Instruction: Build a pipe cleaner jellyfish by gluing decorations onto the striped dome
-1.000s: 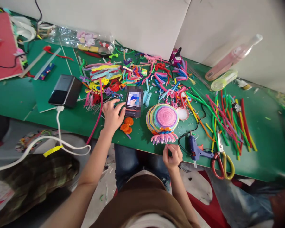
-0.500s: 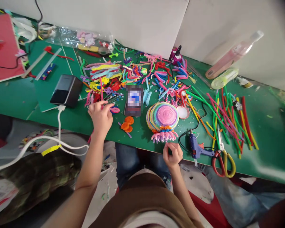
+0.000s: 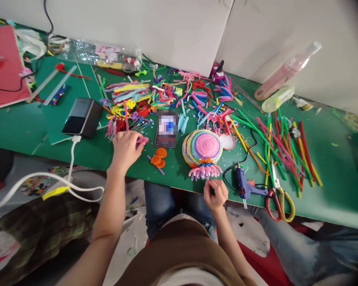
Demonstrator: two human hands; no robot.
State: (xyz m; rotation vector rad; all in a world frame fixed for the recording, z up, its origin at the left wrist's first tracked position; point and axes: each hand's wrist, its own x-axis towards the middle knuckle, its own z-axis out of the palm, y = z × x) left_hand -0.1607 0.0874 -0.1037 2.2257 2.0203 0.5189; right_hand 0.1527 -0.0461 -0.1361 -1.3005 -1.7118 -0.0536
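My left hand [image 3: 125, 150] is low over the green table, fingers closed round a pink pipe-cleaner coil [image 3: 142, 140]. Just right of it lie orange pipe-cleaner discs [image 3: 158, 157] with a purple stem. At the table's front edge, my right hand [image 3: 215, 194] is closed in a pinch; what lies between its fingertips is too small to make out. Directly beyond those fingertips sits a striped dome [image 3: 203, 145] of coiled pipe cleaners, with a pink spiral on top and a pink-purple fringe [image 3: 205, 172] facing me.
A phone [image 3: 166, 129] lies mid-table before heaps of pipe cleaners [image 3: 134, 91]. A corded glue gun [image 3: 245, 182] and scissors [image 3: 278, 194] lie to the right, scissor handles past the edge. At left stands a black power bank [image 3: 82, 117] with a white cable.
My left hand has lowered and shifted slightly right, its fingers closing over the pink coil. My right hand keeps its pinch beside the fringe. The view has shifted slightly.
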